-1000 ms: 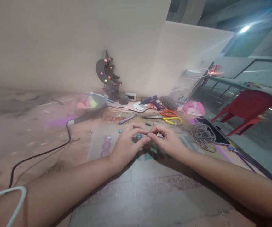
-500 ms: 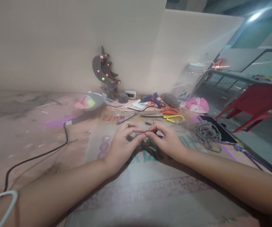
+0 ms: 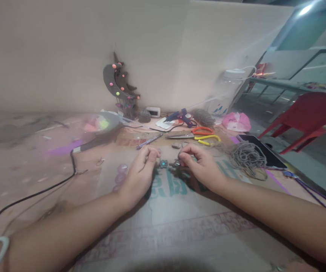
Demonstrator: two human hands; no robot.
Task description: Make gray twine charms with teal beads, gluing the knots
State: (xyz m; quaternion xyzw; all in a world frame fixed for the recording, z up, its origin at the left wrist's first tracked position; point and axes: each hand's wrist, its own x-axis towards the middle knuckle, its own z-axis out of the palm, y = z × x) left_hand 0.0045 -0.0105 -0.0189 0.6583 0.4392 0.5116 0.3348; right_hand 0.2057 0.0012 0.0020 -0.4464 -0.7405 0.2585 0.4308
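Observation:
My left hand (image 3: 142, 172) is closed in a pinch over the printed sheet (image 3: 163, 226), and a thin dark strand shows at its fingers. My right hand (image 3: 199, 164) pinches a small dark grey piece, mostly covered by the thumb and fingertips. Between the hands lies a small dark flower-like piece with a turquoise centre (image 3: 163, 164). Just beyond the right fingertips is a small grey lump (image 3: 176, 146). The hands are apart from each other.
Scissors with orange handles (image 3: 202, 131), yellow-handled scissors (image 3: 208, 139), a pen (image 3: 150, 141) and a blue glue gun (image 3: 179, 116) lie beyond the hands. Grey yarn (image 3: 247, 159) overlaps a dark tablet (image 3: 267, 153) at right. A moon-shaped decoration (image 3: 110, 79) stands behind.
My hands, whose fingertips met before, have separated, the left one moving left and turning. The turquoise-centred piece now shows between them. The view has shifted slightly.

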